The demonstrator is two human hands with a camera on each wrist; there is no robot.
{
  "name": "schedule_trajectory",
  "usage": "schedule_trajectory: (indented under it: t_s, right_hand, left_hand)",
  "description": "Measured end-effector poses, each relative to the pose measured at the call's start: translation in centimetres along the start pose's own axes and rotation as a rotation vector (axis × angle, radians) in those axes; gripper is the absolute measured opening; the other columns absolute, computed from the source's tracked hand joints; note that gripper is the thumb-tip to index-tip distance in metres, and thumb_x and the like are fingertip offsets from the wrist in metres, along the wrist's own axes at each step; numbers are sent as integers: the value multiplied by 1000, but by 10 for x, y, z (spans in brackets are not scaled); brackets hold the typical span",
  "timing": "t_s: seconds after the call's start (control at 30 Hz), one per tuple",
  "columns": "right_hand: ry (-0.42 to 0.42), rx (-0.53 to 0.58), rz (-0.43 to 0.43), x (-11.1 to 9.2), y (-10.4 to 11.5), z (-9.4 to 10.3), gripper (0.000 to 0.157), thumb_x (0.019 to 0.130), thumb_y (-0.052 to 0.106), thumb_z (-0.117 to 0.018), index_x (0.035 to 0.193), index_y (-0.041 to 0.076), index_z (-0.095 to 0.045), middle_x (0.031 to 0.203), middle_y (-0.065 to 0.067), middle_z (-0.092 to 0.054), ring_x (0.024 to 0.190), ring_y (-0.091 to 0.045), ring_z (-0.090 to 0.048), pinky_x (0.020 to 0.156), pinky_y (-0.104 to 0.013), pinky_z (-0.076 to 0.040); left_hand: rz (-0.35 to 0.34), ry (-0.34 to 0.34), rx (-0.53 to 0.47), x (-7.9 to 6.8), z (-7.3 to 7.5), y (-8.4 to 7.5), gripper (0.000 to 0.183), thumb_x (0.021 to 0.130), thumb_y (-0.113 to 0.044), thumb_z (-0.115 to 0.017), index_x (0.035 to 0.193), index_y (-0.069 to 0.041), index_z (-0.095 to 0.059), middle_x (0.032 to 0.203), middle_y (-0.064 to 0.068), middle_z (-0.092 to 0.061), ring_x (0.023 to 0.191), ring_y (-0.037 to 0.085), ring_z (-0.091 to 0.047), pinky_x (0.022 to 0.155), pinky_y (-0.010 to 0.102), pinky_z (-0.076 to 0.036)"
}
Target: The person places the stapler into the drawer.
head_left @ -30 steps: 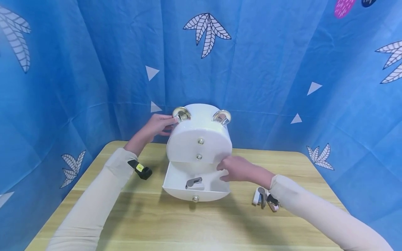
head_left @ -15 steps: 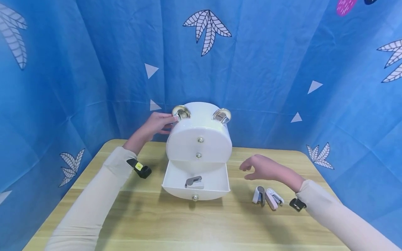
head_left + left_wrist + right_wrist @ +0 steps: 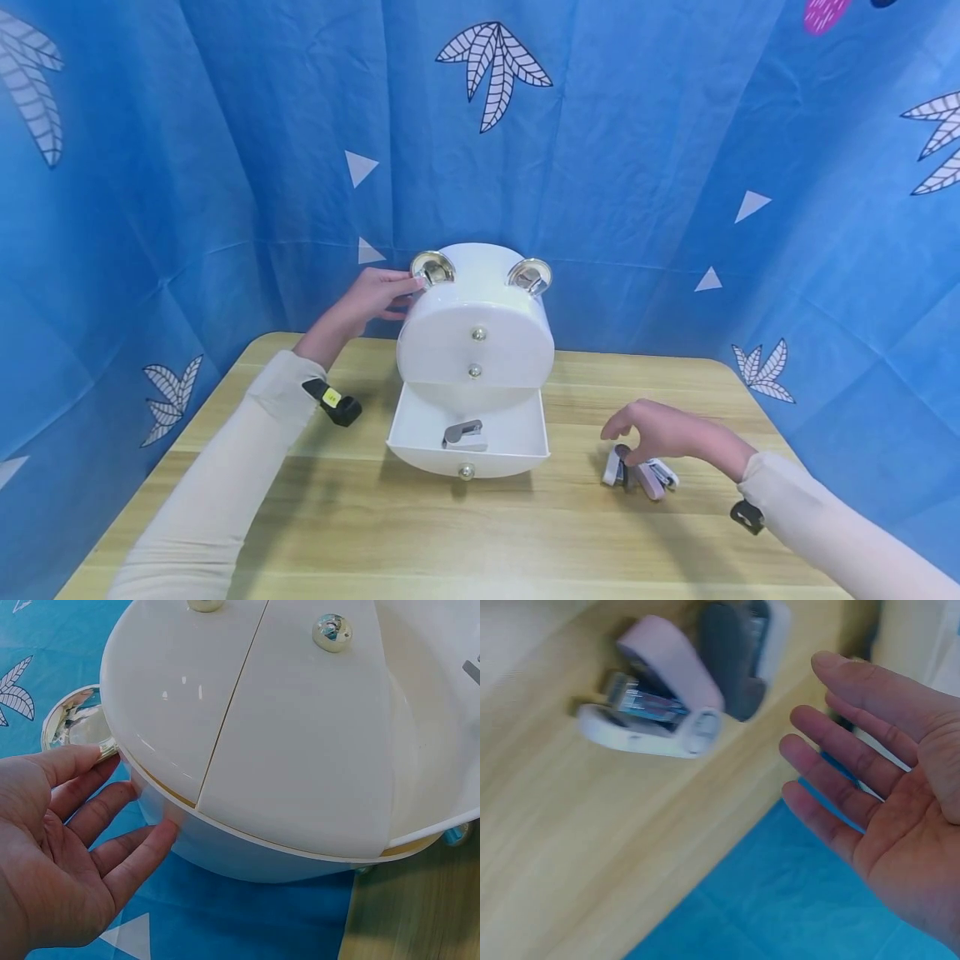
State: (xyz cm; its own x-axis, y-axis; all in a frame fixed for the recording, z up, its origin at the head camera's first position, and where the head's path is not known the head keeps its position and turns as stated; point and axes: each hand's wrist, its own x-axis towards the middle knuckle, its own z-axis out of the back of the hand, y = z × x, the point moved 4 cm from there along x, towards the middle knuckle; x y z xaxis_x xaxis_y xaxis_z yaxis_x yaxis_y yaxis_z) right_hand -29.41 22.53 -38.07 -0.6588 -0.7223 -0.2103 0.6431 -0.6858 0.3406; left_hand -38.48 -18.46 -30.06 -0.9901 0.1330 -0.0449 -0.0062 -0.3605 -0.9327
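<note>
A white drawer box point(image 3: 517, 342) with two shiny gold ears stands upright near the back of the table, its bottom drawer point(image 3: 506, 465) pulled out. A small grey-and-white stapler point(image 3: 467, 437) lies in that drawer. My left hand point(image 3: 375, 296) pinches the edge of the left ear point(image 3: 73, 724), thumb in front, other fingertips against the box's side. Over on the right, my right hand point(image 3: 663, 432) hovers just above two more small staplers, fingers spread and holding nothing. One is grey and white point(image 3: 731, 664), the other pink and white point(image 3: 671, 656), side by side on the wood.
The light wooden table point(image 3: 480, 542) has a blue patterned curtain point(image 3: 637, 167) hanging behind it and along both sides. Round knobs stick out from the box front, with one knob point(image 3: 466, 472) on the open drawer.
My right hand has moved from above the open drawer rightward and down to the two staplers on the table. My left hand stays at the box's ear.
</note>
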Motion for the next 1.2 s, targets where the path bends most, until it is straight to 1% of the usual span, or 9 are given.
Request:
schedule_trajectory:
  t_s: [0.13,0.27,0.4,0.57,0.7,0.87,1.03,1.2]
  right_hand:
    - [4,2,11,-6,-3,-9,44,70,-1,-72,112,4,-67,112,-7,-67,105,-30,-61,86,-44,-53]
    - [-7,-17,17,-9,-5,-17,47,66,-2,-72,112,7,-67,115,-6,-66,109,-29,-60,89,-43,-52]
    - [-17,-37,12,-9,-8,-24,51,64,-4,-72,113,9,-66,116,-6,-65,109,-28,-59,90,-43,-52]
    - [-28,-35,21,-7,-9,-33,52,63,-4,-74,113,7,-66,114,-6,-66,105,-26,-61,88,-41,-53]
    - [-39,-16,17,-6,-11,-36,51,65,-1,-76,114,8,-66,113,-5,-66,104,-24,-61,86,-39,-54]
    - [-65,11,9,-2,-13,-37,47,66,0,-75,111,10,-68,109,-3,-68,100,-23,-63,82,-36,-55]
    - [-111,-9,41,0,-14,-37,40,66,3,-76,104,10,-69,100,-1,-69,92,-19,-65,79,-34,-55]
    - [-120,-11,89,4,-12,-38,23,70,8,-77,91,16,-70,86,6,-68,78,-11,-62,71,-30,-54]
  left_hand:
    - [-4,-4,1,0,0,-1,48,90,-42,-59,125,-9,-60,141,9,-47,126,31,-50,94,47,-50]
    - [-2,-5,1,0,0,-1,48,90,-42,-59,126,-10,-60,141,9,-48,125,31,-50,93,46,-51]
    - [-2,-5,-9,1,0,-1,48,90,-41,-60,126,-10,-60,141,9,-48,125,31,-50,93,46,-51]
    - [2,0,-16,2,0,0,48,90,-41,-61,126,-10,-60,141,9,-47,124,30,-51,92,46,-51]
    - [-2,2,-18,2,0,1,48,90,-41,-61,125,-9,-60,141,9,-48,124,31,-51,92,46,-51]
    - [-6,-3,-23,1,0,-1,48,89,-41,-61,126,-9,-60,140,9,-49,124,30,-52,91,45,-52]
    - [-8,-5,-29,0,0,-2,48,90,-40,-61,126,-9,-60,140,9,-49,124,31,-51,91,45,-52]
    - [-5,-5,-25,-1,0,-2,48,90,-40,-60,126,-9,-60,141,9,-48,125,31,-50,92,46,-51]
